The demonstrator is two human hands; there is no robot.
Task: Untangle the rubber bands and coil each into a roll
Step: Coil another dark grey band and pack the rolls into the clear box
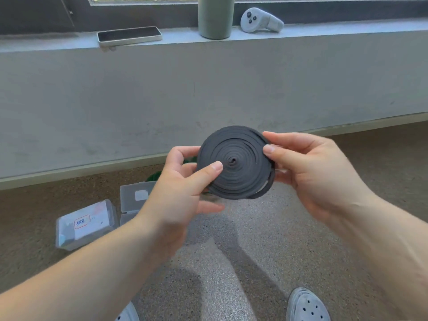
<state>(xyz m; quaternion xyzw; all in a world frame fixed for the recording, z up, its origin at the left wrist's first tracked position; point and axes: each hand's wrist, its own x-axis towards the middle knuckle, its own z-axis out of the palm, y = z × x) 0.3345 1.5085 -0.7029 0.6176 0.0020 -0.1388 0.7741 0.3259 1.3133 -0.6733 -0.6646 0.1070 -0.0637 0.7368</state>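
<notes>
A dark grey rubber band [240, 158] is wound into a flat spiral roll, held up in front of me at chest height. My left hand [178, 184] grips the roll's left side, thumb pressed on the face near the centre, fingers behind. My right hand [308, 172] pinches the right rim between thumb and fingers. The band's outer turn hangs slightly loose at the lower right. A bit of green band [154, 176] shows on the floor behind my left hand, mostly hidden.
Two clear plastic boxes lie on the speckled floor at left: a labelled one [85, 224] and another [135, 198]. On the windowsill stand a phone [129, 35], a grey-green bottle [215, 17] and a white controller [260, 20]. My shoes [305, 305] show at the bottom.
</notes>
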